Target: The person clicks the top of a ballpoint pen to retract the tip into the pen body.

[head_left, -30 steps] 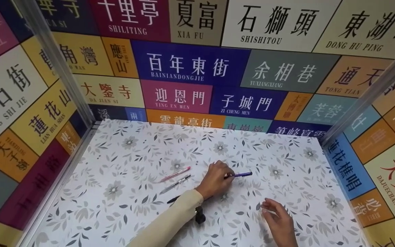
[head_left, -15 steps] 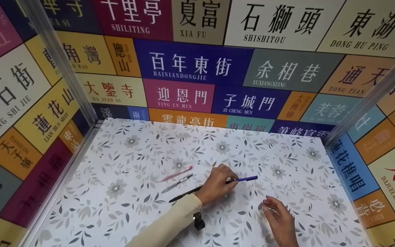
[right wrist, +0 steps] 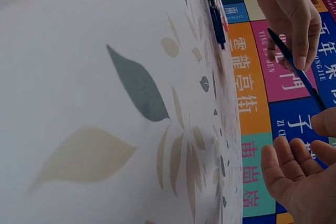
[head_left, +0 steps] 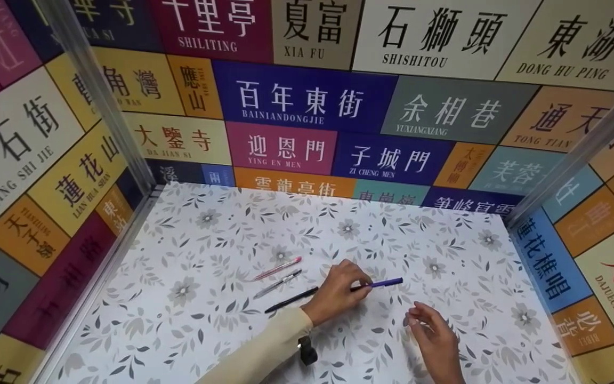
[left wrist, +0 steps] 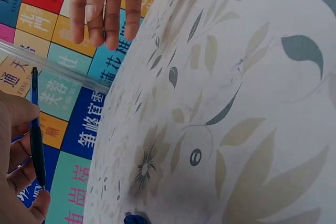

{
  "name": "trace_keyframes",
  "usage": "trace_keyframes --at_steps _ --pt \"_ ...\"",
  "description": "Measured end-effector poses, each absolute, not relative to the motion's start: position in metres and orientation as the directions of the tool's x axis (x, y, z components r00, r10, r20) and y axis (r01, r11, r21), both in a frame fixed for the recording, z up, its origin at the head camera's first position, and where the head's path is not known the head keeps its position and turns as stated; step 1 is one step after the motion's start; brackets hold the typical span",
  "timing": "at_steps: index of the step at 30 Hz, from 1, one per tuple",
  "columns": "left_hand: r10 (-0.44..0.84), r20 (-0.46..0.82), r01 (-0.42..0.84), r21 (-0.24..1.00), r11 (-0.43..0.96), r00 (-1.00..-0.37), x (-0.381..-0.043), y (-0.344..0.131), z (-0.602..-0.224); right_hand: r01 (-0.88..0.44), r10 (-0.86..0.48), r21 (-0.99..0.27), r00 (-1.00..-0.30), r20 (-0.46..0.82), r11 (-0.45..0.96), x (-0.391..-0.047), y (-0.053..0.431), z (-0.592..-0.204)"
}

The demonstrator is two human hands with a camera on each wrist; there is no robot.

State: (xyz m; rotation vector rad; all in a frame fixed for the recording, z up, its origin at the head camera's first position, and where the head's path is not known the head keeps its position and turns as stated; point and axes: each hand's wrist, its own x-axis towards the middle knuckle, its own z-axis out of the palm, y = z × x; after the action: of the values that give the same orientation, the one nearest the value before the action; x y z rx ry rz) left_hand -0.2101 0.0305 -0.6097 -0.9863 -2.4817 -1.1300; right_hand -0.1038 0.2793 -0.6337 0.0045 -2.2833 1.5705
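Above the table, my left hand (head_left: 339,292) pinches a purple-blue pen (head_left: 388,282) between thumb and fingers; its purple end points right. The left wrist view shows the same pen (left wrist: 35,135) with its dark end near the thumb. To the right, my right hand (head_left: 436,338) has relaxed, slightly bent fingers and holds nothing. In the right wrist view its palm (right wrist: 304,182) faces up below the pen's end. Left of the left hand lie a black pen (head_left: 290,300), a clear pen with dark parts (head_left: 278,284) and a pink pen (head_left: 278,268), roughly side by side.
A white cloth with grey flowers and leaves covers the table (head_left: 221,224). Panels with coloured name signs (head_left: 301,98) stand at the back and both sides, with metal posts (head_left: 99,96) at the corners. A black device (head_left: 307,352) sits at the left wrist.
My left hand has drawn slightly down and toward me with the pen, uncovering more of the black pen. The right hand has hardly moved. The head view has shifted slightly.
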Motion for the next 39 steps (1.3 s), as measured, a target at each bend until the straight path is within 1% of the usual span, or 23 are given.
trace_keyframes --at_steps 4,16,23,25,30,35,39 --pt "0.467 0.461 0.652 0.602 0.461 -0.755 -0.207 0.028 -0.614 -0.203 0.198 -0.905 -0.936 0.292 0.373 -0.105 0.278 -0.632" --pt "0.433 0.496 0.656 0.63 0.417 -0.752 -0.188 0.021 -0.619 -0.207 0.2 -0.908 -0.935 0.293 0.366 -0.108 0.271 -0.628" --pt "0.416 0.546 0.684 0.634 0.361 -0.727 -0.179 0.019 -0.618 -0.269 0.155 -0.927 -0.936 0.315 0.262 -0.108 0.264 -0.62" --pt "0.41 0.555 0.687 0.635 0.352 -0.724 -0.177 0.019 -0.617 -0.278 0.141 -0.924 -0.936 0.321 0.262 -0.109 0.262 -0.619" --pt "0.4 0.548 0.675 0.653 0.344 -0.734 -0.173 0.018 -0.614 -0.295 0.114 -0.93 -0.939 0.325 0.22 -0.11 0.256 -0.617" --pt "0.395 0.54 0.666 0.656 0.355 -0.743 -0.171 0.017 -0.612 -0.278 0.113 -0.948 -0.949 0.296 0.153 -0.112 0.25 -0.613" --pt "0.386 0.557 0.676 0.644 0.357 -0.735 -0.17 0.017 -0.612 -0.254 0.115 -0.962 -0.957 0.265 0.106 -0.113 0.245 -0.61"
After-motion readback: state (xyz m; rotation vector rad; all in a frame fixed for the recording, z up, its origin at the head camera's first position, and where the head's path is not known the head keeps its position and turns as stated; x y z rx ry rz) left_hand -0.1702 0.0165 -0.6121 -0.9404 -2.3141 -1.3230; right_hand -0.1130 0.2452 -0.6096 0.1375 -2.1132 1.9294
